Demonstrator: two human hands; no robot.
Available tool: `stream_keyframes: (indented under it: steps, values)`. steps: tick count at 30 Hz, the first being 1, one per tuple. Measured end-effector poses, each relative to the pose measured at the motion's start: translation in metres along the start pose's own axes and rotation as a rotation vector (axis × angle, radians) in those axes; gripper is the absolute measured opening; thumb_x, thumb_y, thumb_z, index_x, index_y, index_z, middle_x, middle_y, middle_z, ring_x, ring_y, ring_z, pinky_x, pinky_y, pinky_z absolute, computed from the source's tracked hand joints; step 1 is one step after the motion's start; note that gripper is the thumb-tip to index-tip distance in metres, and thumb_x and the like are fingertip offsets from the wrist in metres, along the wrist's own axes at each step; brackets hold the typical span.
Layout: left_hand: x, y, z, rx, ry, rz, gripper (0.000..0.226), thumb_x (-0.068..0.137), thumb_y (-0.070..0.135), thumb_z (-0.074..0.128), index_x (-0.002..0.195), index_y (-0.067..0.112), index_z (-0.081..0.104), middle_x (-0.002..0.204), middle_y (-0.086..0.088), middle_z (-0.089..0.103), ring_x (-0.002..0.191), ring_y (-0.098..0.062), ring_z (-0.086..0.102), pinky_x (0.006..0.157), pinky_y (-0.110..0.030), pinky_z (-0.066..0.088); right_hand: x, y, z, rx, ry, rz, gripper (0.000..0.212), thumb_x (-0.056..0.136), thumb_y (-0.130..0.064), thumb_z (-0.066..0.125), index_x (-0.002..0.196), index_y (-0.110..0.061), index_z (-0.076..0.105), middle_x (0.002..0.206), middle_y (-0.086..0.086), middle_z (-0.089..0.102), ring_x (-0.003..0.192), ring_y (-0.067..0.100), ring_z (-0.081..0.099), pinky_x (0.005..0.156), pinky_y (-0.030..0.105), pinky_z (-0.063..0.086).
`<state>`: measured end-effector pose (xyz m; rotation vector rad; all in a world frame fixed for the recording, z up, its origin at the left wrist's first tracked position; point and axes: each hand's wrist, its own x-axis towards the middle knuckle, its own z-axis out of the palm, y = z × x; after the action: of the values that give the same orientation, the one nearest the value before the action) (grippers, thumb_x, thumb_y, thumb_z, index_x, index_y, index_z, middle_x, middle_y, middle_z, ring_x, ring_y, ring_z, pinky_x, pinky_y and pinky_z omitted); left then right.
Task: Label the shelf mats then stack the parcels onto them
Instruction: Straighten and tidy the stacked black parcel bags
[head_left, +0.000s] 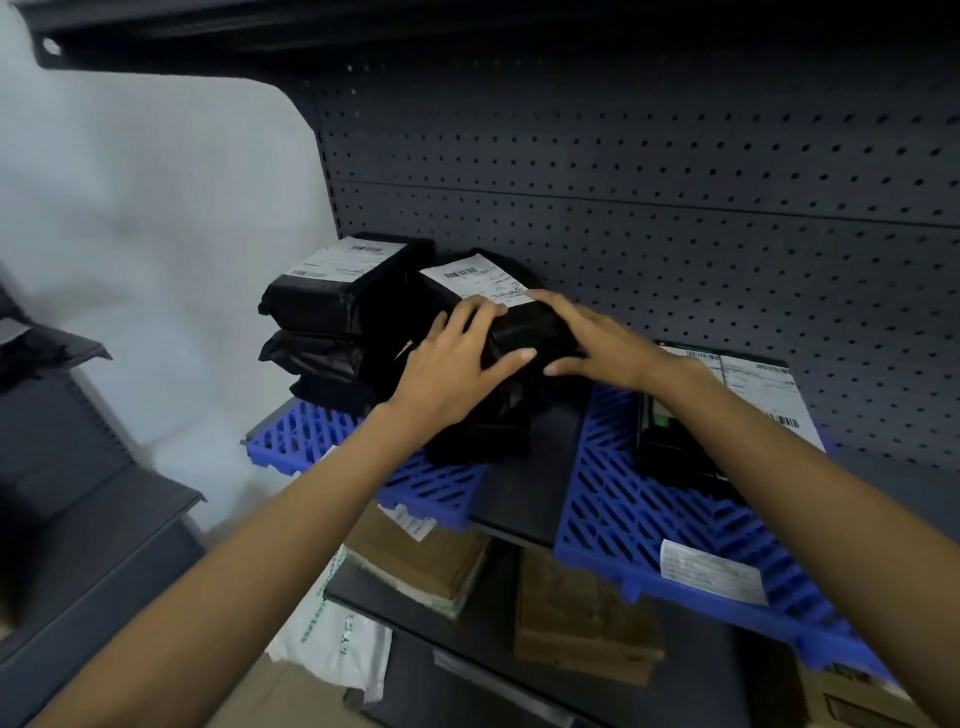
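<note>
Two blue slatted shelf mats lie on a dark shelf: the left mat (306, 434) and the right mat (613, 499), which carries a white label (711, 571) near its front edge. On the left mat stand two stacks of black plastic parcels with white shipping labels. My left hand (457, 364) and my right hand (597, 338) both grip the top black parcel (524, 325) of the nearer stack. The rear stack (322, 322) sits beside it. A flat parcel (753, 395) lies on the right mat, partly hidden by my right forearm.
A perforated dark back panel (623, 182) closes the shelf behind. Cardboard boxes (582, 618) and a white mailer bag (337, 644) sit on the lower shelf. Another dark shelf unit (78, 519) stands at the left.
</note>
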<state>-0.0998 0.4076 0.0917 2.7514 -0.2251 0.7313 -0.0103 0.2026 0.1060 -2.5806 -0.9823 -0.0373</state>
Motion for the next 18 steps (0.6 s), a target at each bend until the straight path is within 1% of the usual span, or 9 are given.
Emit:
stream_keyframes:
  steps: [2, 4, 6, 8, 10, 14, 18]
  values:
    - [-0.004, 0.004, 0.008, 0.000, -0.020, -0.025, 0.076, 0.086, 0.062, 0.059, 0.146, 0.025, 0.032, 0.153, 0.005, 0.028, 0.127, -0.027, 0.049, 0.088, -0.051, 0.053, 0.008, 0.003, 0.002, 0.043, -0.007, -0.026, 0.102, 0.079, -0.025, 0.081, 0.148, -0.046, 0.008, 0.144, 0.006, 0.046, 0.118, 0.021, 0.052, 0.098, 0.040, 0.048]
    - [-0.009, 0.006, 0.017, -0.045, -0.021, -0.055, 0.086, 0.082, 0.053, 0.069, 0.150, 0.025, 0.025, 0.159, 0.005, 0.016, 0.129, -0.026, 0.049, 0.086, -0.048, 0.053, 0.014, 0.005, 0.007, 0.107, 0.010, -0.045, 0.105, 0.074, -0.016, 0.084, 0.145, -0.044, 0.012, 0.134, 0.006, 0.052, 0.110, 0.021, 0.056, 0.091, 0.038, 0.050]
    - [-0.011, 0.009, 0.024, -0.114, 0.023, -0.068, 0.088, 0.081, 0.045, 0.075, 0.151, 0.023, 0.026, 0.160, 0.005, 0.014, 0.132, -0.021, 0.044, 0.084, -0.046, 0.052, 0.016, 0.007, 0.013, 0.150, 0.036, -0.062, 0.104, 0.074, -0.012, 0.084, 0.144, -0.043, 0.013, 0.130, 0.008, 0.054, 0.111, 0.024, 0.058, 0.092, 0.042, 0.052]
    - [-0.010, 0.013, 0.027, -0.176, 0.071, -0.079, 0.086, 0.081, 0.040, 0.077, 0.149, 0.020, 0.028, 0.159, 0.005, 0.016, 0.133, -0.017, 0.043, 0.084, -0.044, 0.054, 0.019, 0.008, 0.016, 0.169, 0.064, -0.077, 0.102, 0.075, -0.012, 0.083, 0.143, -0.042, 0.013, 0.128, 0.010, 0.056, 0.109, 0.025, 0.059, 0.092, 0.045, 0.052]
    - [-0.009, 0.016, 0.030, -0.207, 0.096, -0.093, 0.084, 0.081, 0.037, 0.077, 0.148, 0.019, 0.030, 0.158, 0.005, 0.017, 0.134, -0.016, 0.040, 0.085, -0.046, 0.055, 0.020, 0.010, 0.018, 0.161, 0.089, -0.089, 0.101, 0.075, -0.012, 0.082, 0.143, -0.042, 0.014, 0.125, 0.010, 0.058, 0.107, 0.025, 0.061, 0.091, 0.044, 0.053]
    - [-0.009, 0.016, 0.032, -0.196, 0.109, -0.103, 0.086, 0.080, 0.036, 0.078, 0.148, 0.021, 0.029, 0.159, 0.005, 0.015, 0.138, -0.015, 0.036, 0.088, -0.050, 0.054, 0.021, 0.014, 0.019, 0.181, 0.085, -0.124, 0.102, 0.074, -0.010, 0.083, 0.143, -0.043, 0.014, 0.132, 0.010, 0.055, 0.112, 0.024, 0.058, 0.094, 0.044, 0.052]
    - [-0.007, 0.018, 0.035, -0.267, 0.127, -0.133, 0.086, 0.077, 0.043, 0.079, 0.146, 0.024, 0.030, 0.159, 0.009, 0.013, 0.141, -0.014, 0.033, 0.096, -0.051, 0.050, 0.020, 0.014, 0.016, 0.232, 0.071, -0.137, 0.101, 0.075, -0.011, 0.082, 0.144, -0.042, 0.015, 0.141, 0.008, 0.050, 0.122, 0.024, 0.053, 0.101, 0.047, 0.048]
